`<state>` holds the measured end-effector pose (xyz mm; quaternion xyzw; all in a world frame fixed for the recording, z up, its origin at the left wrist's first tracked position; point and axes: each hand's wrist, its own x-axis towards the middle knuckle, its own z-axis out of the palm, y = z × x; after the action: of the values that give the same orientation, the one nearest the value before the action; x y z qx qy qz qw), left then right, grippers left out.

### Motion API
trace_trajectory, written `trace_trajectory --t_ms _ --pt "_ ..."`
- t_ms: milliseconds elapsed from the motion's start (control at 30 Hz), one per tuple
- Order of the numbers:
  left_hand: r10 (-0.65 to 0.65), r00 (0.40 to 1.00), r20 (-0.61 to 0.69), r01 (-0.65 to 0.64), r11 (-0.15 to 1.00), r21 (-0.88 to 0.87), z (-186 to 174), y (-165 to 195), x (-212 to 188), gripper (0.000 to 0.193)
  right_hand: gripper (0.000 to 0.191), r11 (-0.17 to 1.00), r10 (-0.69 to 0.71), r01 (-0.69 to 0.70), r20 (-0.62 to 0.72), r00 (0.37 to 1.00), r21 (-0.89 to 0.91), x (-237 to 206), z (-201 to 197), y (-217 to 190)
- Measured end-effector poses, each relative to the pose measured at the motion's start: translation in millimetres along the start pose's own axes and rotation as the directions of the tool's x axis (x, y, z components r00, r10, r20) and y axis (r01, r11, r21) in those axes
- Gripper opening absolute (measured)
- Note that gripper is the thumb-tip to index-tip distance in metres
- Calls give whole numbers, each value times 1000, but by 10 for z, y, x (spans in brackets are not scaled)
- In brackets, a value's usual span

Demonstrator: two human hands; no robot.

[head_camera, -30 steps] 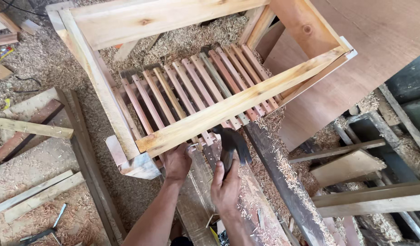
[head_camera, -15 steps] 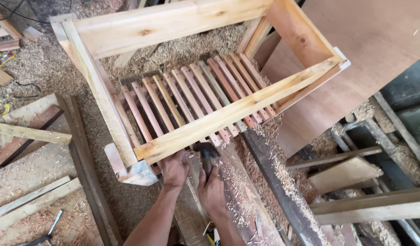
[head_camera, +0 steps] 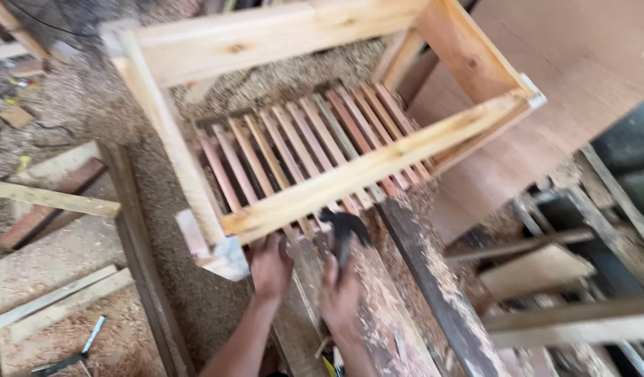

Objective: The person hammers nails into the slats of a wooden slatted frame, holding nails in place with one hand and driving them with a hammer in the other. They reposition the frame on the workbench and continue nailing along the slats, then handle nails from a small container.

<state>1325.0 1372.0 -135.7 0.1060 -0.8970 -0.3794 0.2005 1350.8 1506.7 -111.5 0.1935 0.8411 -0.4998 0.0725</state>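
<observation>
Under frame | right hand grip clamped on dark, blurred hammer | left hand seemingly pressing rail

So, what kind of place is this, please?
Most likely a carpentry workshop. Sawdust and shavings cover the floor, a half-built slatted wooden frame stands in the middle, and the right hand holds a hammer beside the left hand.

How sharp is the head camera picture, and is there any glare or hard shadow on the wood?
Head view: motion blur smears the whole frame, worst at the edges; the hammer in the right hand and the left hand look soft; the wooden frame and its slats show streaked edges; light is even daylight, no glare, only faint shadow under the frame.
</observation>
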Motion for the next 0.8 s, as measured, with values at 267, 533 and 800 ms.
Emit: trace_trajectory --t_ms 267,533,800 --pt "-152 980 -125 152 988 -14 -13 1 -211 18 40 988 75 -67 53 996 -138 -256 -147 -9" --pt "-110 982 -151 123 989 81 16 10 -240 25 44 981 -108 116 58 992 -157 -163 -67 33" --pt "-227 970 -83 234 969 80 51 8 -192 20 54 969 -154 186 189 970 -163 -59 147 54"
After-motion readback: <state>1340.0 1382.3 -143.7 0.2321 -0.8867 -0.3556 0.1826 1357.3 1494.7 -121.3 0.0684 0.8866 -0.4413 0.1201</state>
